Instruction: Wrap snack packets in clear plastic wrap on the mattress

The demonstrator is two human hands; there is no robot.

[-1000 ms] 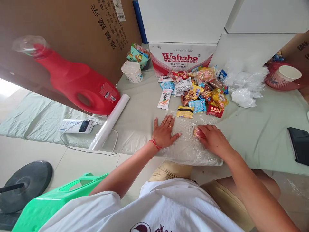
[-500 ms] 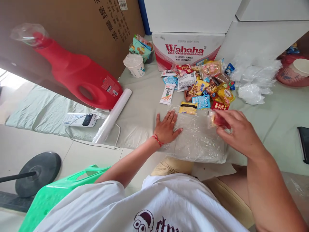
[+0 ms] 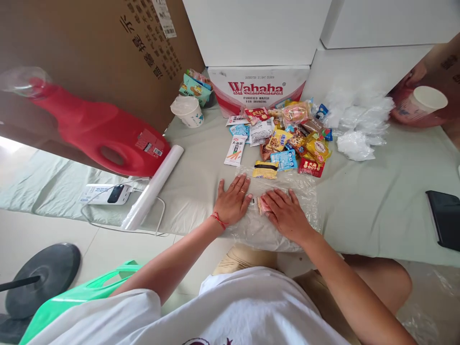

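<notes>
My left hand (image 3: 233, 201) lies flat, fingers spread, on the left side of a clear plastic sheet or bag (image 3: 304, 191). A red string bracelet (image 3: 218, 220) is on its wrist. Close beside it, my right hand (image 3: 287, 215) rests palm down with outstretched fingers over a small snack packet (image 3: 263, 206). Pink and clear wrapping shows past the fingertips; the rest is covered. Just beyond the hands is a yellow snack packet (image 3: 265, 169), at the near edge of a heap of wrapped snacks (image 3: 283, 139).
A white Wahaha carton (image 3: 219, 86) stands behind the heap. Crumpled clear bags (image 3: 359, 120) and a pink bowl-like container (image 3: 402, 112) are at right, with a black phone (image 3: 443, 218) nearer. At left are a plastic-film roll (image 3: 154, 187), red jug (image 3: 93, 129), power bank (image 3: 104, 194) and paper cup (image 3: 187, 112).
My right hand has moved left and down onto the plastic with the snack packet, flattening from a pinch to outstretched fingers. My left hand stays flat. The whole view has shifted slightly.
</notes>
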